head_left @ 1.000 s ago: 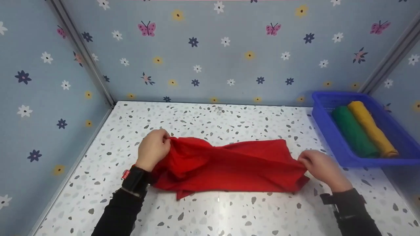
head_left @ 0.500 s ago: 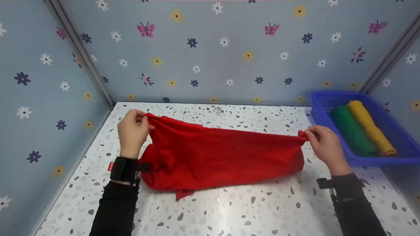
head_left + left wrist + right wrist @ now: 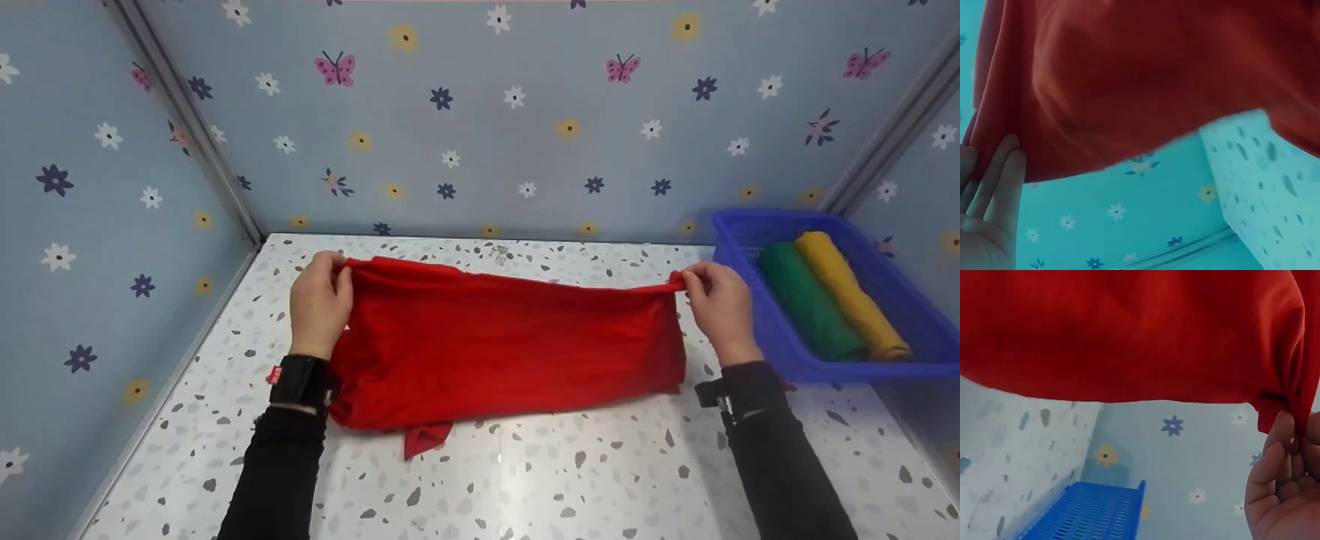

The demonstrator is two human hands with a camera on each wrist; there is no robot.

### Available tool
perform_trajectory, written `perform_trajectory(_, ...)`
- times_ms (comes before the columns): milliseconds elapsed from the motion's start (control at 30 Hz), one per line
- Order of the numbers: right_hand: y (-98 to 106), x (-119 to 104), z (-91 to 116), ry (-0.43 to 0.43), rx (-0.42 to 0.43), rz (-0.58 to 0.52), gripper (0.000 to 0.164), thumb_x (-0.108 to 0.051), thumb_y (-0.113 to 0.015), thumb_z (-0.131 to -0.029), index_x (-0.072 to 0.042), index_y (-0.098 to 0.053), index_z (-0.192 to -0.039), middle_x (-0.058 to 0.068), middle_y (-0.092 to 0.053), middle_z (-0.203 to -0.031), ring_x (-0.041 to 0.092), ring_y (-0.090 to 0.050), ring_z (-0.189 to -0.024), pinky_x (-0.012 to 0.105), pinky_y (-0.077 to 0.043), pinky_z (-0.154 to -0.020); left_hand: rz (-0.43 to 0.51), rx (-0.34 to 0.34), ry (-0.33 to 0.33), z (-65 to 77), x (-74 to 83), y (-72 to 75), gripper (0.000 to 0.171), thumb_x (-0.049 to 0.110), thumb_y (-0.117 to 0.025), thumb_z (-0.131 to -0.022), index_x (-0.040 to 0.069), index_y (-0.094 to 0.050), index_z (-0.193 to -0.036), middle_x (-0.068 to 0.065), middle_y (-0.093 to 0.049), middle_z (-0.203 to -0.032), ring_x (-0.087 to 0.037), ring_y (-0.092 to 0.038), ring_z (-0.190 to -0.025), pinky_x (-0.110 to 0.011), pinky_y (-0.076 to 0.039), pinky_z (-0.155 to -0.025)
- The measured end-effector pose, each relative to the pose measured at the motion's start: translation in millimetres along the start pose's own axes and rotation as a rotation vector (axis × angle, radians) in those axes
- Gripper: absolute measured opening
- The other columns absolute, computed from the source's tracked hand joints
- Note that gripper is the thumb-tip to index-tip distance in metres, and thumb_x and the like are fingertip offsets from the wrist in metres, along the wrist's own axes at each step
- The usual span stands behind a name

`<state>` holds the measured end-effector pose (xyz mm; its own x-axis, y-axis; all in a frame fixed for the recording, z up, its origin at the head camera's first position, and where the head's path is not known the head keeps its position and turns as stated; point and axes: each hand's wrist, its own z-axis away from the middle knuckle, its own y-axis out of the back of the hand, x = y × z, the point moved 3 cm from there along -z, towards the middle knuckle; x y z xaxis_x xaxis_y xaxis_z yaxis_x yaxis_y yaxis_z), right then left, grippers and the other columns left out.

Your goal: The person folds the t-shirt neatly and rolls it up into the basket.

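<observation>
A red cloth garment (image 3: 510, 345), its exact kind unclear, stretches between both hands in the head view. My left hand (image 3: 321, 304) pinches its far left corner, and my right hand (image 3: 718, 307) pinches the far right corner. The top edge is lifted and nearly taut, while the left end stays bunched and a small flap pokes out at the near side. In the left wrist view, fingers of the left hand (image 3: 994, 197) lie against the red fabric (image 3: 1129, 73). The right wrist view has the right hand (image 3: 1286, 484) gripping gathered red fabric (image 3: 1140, 332).
A blue plastic basket (image 3: 780, 352) stands at the right, holding a rolled green cloth (image 3: 810, 304) and a rolled yellow cloth (image 3: 855, 296). Flower-patterned walls (image 3: 510, 172) enclose the speckled white table (image 3: 525, 487) at the back and sides.
Both hands have moved away from the person, raising and spreading the red garment's far edge. The left hand went left, then slightly back right; lately the right hand moved farther up and slightly left.
</observation>
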<state>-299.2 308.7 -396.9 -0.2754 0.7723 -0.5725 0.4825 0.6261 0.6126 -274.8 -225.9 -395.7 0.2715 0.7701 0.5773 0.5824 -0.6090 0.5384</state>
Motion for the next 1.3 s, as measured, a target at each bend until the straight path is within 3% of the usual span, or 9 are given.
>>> perform_trajectory(100,-13,7,4,-0.001,-0.056,0.023,0.014,-0.008,-0.062,-0.097,0.005,-0.069,-0.098,0.021,-0.065,-0.089,0.034,-0.061,-0.08,0.041,-0.045,-0.074,-0.045,-0.079,-0.055,11.2,-8.5,-13.0,0.01,0.003,-0.06,-0.094,-0.003,-0.062,-0.102,-0.021,-0.065,-0.096,-0.036,-0.061,-0.087,-0.047,-0.047,-0.081)
perform_trajectory(300,-44,23,19,0.027,-0.299,0.084,0.014,-0.006,-0.062,-0.095,0.005,-0.068,-0.098,0.023,-0.065,-0.094,0.039,-0.06,-0.092,0.053,-0.045,-0.085,-0.135,-0.291,-0.048,35.2,-26.2,-38.1,0.005,0.002,-0.063,-0.09,0.0,-0.059,-0.093,-0.018,-0.063,-0.086,-0.037,-0.061,-0.082,-0.05,-0.048,-0.075)
perform_trajectory(467,-66,35,34,0.051,-0.512,0.114,0.02,-0.011,-0.069,-0.091,0.006,-0.068,-0.103,0.021,-0.063,-0.095,0.038,-0.058,-0.093,0.053,-0.045,-0.087,-0.192,-0.435,-0.032,47.2,-36.3,-54.3,0.011,0.002,-0.067,-0.084,0.001,-0.056,-0.088,-0.018,-0.06,-0.08,-0.039,-0.061,-0.08,-0.052,-0.048,-0.072)
perform_trajectory(633,-78,39,43,0.034,-0.621,0.18,0.031,-0.017,-0.076,-0.086,0.006,-0.068,-0.105,0.015,-0.061,-0.092,0.033,-0.056,-0.087,0.051,-0.047,-0.084,-0.204,-0.539,-0.021,53.1,-42.3,-63.0,0.014,0.003,-0.069,-0.083,0.001,-0.056,-0.088,-0.016,-0.06,-0.081,-0.039,-0.061,-0.084,-0.052,-0.048,-0.077)
perform_trajectory(933,-80,34,51,0.046,-0.639,0.289,0.02,-0.01,-0.075,-0.082,0.001,-0.062,-0.092,0.012,-0.055,-0.084,0.029,-0.054,-0.076,0.047,-0.047,-0.072,-0.179,-0.534,-0.054,57.1,-39.3,-66.7,0.014,-0.001,-0.068,-0.081,0.003,-0.055,-0.084,-0.012,-0.058,-0.075,-0.036,-0.059,-0.076,-0.05,-0.048,-0.073)
perform_trajectory(1100,-77,29,60,0.098,-0.635,0.316,0.01,0.0,-0.068,-0.08,-0.001,-0.06,-0.085,0.01,-0.056,-0.077,0.029,-0.055,-0.072,0.048,-0.049,-0.071,-0.206,-0.539,-0.09,61.9,-36.6,-65.8,0.016,-0.002,-0.069,-0.08,0.006,-0.055,-0.082,-0.01,-0.058,-0.073,-0.034,-0.059,-0.073,-0.048,-0.049,-0.07)
perform_trajectory(1300,-62,27,76,0.128,-0.638,0.294,0.013,0.003,-0.066,-0.077,-0.005,-0.057,-0.077,0.004,-0.055,-0.07,0.025,-0.054,-0.066,0.044,-0.048,-0.066,-0.187,-0.525,-0.118,73.2,-33.1,-60.6,0.019,-0.004,-0.069,-0.077,0.008,-0.054,-0.08,-0.007,-0.056,-0.071,-0.03,-0.056,-0.068,-0.046,-0.048,-0.067)
